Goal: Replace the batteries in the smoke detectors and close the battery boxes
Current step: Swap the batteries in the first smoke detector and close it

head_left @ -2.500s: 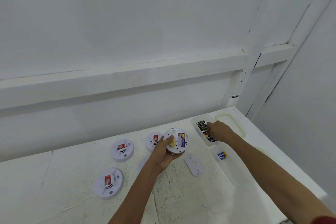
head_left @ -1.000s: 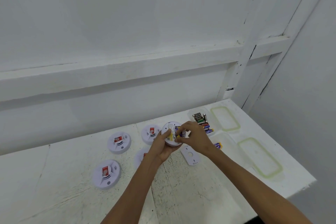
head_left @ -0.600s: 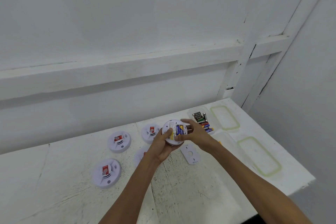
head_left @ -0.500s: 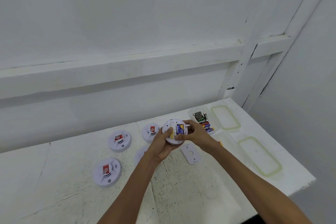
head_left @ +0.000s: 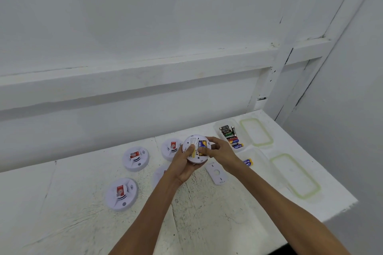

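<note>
My left hand point(head_left: 184, 166) grips a round white smoke detector point(head_left: 195, 148) from below, back side up, thumb on its yellow label. Its battery bay is uncovered with a blue and yellow battery point(head_left: 202, 143) inside. My right hand point(head_left: 220, 151) holds the detector's right edge, with its thumb lying across the lower end of the bay. The detached white battery cover point(head_left: 216, 173) lies on the table just below my right hand. Whether my right hand pinches a second battery is hidden.
Three face-up detectors lie at left point(head_left: 135, 158), point(head_left: 121, 194), point(head_left: 171, 148); a fourth point(head_left: 159, 174) is partly hidden by my left arm. A clear box of batteries point(head_left: 231, 136), a box holding one battery point(head_left: 248, 162) and two green-rimmed lids point(head_left: 256, 132), point(head_left: 294, 175) sit at right near the table edge.
My right hand left the battery box and came to the detector held in my left hand. Since half a second ago both hands have barely moved.
</note>
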Action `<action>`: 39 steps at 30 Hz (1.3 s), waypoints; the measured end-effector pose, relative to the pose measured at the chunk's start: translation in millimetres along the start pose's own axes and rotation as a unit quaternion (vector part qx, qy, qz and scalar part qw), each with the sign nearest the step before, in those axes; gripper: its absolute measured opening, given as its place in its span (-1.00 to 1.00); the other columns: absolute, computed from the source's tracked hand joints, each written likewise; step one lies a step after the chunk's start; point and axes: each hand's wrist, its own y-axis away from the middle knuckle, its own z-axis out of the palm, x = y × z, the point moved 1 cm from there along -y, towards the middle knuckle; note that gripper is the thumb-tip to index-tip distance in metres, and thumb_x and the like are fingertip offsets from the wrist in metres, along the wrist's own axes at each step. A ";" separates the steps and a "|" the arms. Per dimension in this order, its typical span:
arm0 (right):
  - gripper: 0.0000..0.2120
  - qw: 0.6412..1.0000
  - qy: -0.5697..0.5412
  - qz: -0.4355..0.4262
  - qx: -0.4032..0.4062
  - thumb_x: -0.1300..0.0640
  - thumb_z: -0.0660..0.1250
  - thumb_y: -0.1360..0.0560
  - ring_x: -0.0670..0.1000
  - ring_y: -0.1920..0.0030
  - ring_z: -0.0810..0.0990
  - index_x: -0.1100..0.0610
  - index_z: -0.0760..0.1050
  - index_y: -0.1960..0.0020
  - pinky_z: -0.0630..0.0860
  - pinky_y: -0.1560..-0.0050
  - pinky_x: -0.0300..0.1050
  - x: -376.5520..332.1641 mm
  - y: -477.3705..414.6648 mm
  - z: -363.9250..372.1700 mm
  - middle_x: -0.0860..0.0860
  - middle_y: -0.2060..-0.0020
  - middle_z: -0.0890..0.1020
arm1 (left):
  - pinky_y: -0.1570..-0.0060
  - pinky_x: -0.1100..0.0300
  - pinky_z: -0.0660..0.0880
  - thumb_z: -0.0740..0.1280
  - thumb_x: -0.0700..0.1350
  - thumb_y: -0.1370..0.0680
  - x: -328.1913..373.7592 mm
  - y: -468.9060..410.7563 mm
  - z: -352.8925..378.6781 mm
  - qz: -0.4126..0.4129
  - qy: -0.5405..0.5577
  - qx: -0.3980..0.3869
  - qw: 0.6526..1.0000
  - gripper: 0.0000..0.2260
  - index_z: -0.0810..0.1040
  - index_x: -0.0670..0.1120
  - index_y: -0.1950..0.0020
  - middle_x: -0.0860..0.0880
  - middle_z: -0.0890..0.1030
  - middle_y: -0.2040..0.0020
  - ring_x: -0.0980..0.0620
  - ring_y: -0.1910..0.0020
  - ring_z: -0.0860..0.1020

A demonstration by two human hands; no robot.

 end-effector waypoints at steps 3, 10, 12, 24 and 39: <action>-0.71 0.997 0.045 -0.003 0.061 -0.15 0.31 -0.58 0.02 0.08 0.70 -0.03 0.62 -0.19 0.66 0.02 -0.08 8.3 1.5 2.2 -0.03 0.09 0.73 | 0.04 -0.17 0.68 0.30 -0.26 -0.65 0.0 -0.6 -2.9 0.004 -0.013 0.015 1.000 -0.64 0.44 -0.19 -0.47 -0.32 0.58 -0.31 -0.32 -0.25 0.57; -0.48 0.889 0.455 0.007 0.046 -0.16 0.30 -0.56 0.12 -0.30 0.41 0.09 0.36 -0.41 0.47 -0.17 -0.02 49.7 21.5 3.6 0.11 -0.28 0.44 | -0.09 -0.16 0.62 0.35 -0.34 -0.59 13.1 -4.2 -17.8 0.029 0.018 0.027 0.999 -0.59 0.47 -0.22 -0.45 -0.29 0.61 -0.30 -0.30 -0.27 0.58; -0.31 0.849 0.526 0.048 0.015 -0.21 0.35 -0.50 0.16 -0.36 0.31 0.08 0.22 -0.49 0.47 -0.21 0.03 61.2 29.0 8.0 0.15 -0.34 0.34 | -0.12 -0.17 0.63 0.34 -0.35 -0.59 16.3 -4.8 -21.0 0.033 0.007 0.022 0.999 -0.59 0.47 -0.23 -0.46 -0.31 0.59 -0.33 -0.33 -0.34 0.54; -0.34 0.860 0.501 0.087 0.038 -0.10 0.46 -0.40 0.10 -0.25 0.38 0.12 0.29 -0.38 0.50 -0.07 -0.02 59.3 28.5 12.3 0.10 -0.25 0.40 | 0.10 -0.09 0.70 0.37 -0.40 -0.56 22.0 1.0 -23.0 0.073 -0.006 0.038 0.997 -0.69 0.60 -0.19 -0.28 -0.24 0.71 -0.13 -0.20 -0.02 0.70; -0.23 0.936 0.337 0.032 0.094 -0.11 0.54 -0.31 0.08 -0.26 0.43 0.11 0.32 -0.41 0.49 -0.19 -0.02 41.9 25.7 -1.0 0.07 -0.27 0.38 | -0.01 -0.16 0.67 0.37 -0.24 -0.60 19.4 3.3 -22.0 0.050 -0.007 0.046 0.998 -0.75 0.59 -0.20 -0.29 -0.29 0.65 -0.21 -0.28 -0.16 0.62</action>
